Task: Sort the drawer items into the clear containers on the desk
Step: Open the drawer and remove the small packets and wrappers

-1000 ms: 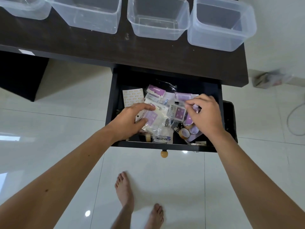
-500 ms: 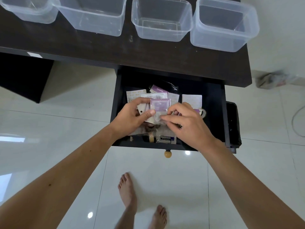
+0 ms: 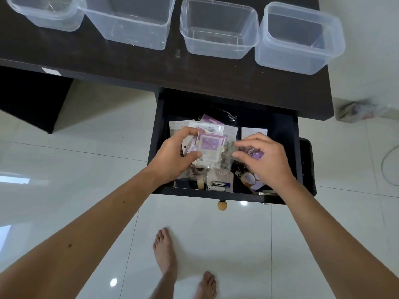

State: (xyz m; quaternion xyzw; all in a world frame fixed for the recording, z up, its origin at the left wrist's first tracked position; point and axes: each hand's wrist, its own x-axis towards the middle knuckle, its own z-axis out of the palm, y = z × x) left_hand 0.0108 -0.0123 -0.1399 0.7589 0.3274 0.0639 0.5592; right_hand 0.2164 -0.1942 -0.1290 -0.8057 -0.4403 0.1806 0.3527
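Fingers: our left hand (image 3: pixel 172 157) pinches a stack of purple-labelled packets (image 3: pixel 209 147) over the open drawer (image 3: pixel 158 130); our right hand (image 3: pixel 264 160) curls on a clear bag (image 3: pixel 229 154) beside it.
Containers: we see all four clear containers (image 3: pixel 218 29) bare on the far desk (image 3: pixel 129 67).
Progress: we judge sorting barely begun.
Left: batteries (image 3: pixel 217 185), tape rolls (image 3: pixel 248 179), loose packets lie in the drawer.
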